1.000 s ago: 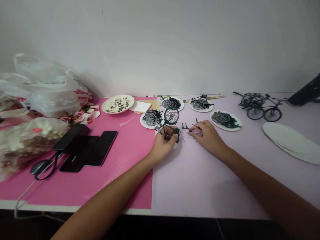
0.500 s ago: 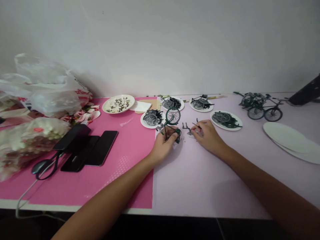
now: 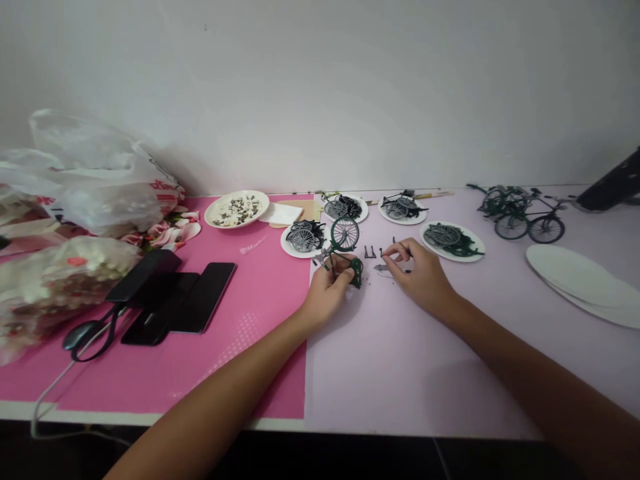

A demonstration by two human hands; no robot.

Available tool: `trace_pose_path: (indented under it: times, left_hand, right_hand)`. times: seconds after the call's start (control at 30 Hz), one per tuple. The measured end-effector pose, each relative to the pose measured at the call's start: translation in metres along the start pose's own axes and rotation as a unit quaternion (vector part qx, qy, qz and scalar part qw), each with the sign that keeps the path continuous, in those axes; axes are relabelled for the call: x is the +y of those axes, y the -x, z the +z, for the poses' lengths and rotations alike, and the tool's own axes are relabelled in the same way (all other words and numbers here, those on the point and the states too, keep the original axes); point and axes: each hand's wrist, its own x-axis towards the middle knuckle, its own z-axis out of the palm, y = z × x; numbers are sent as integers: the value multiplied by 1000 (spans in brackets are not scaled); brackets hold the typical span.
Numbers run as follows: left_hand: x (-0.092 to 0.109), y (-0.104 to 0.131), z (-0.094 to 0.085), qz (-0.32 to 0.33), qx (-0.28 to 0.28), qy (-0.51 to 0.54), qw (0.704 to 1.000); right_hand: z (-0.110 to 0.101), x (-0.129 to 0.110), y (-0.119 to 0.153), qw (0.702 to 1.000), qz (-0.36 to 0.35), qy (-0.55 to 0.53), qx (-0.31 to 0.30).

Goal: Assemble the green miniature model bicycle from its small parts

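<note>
your left hand: grip closed on green model bicycle, wheel up, on table. right hand: just right, fingertips pinching small dark part, nearer loose pieces.

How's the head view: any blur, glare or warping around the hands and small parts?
Head view: even, soft light, no glare; wide-angle bend at the edges; left hand on the half-built bike is sharp, but the tiny part at the right hand is too small to make out.
</note>
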Motion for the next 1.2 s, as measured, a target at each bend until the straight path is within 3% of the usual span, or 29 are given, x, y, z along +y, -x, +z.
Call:
trace_pose_path:
  times: [0.17,0.3,0.83,1.2]
  left_hand:
    - [-4,-2,0,-6,-26,5,1000]
    - [-3,-4,-5,17,-25,-72,997]
    - [4,2,-6,89,-68,-195,974]
    - [5,6,-2,66,-93,-176,978]
  right_hand:
    - [4,-20,10,998,-45,-36,2]
    - [9,-26,16,996,-56,-69,-22]
    - [10,-27,15,988,-57,-109,-89]
    - [10,-26,16,988,-13,-138,-64]
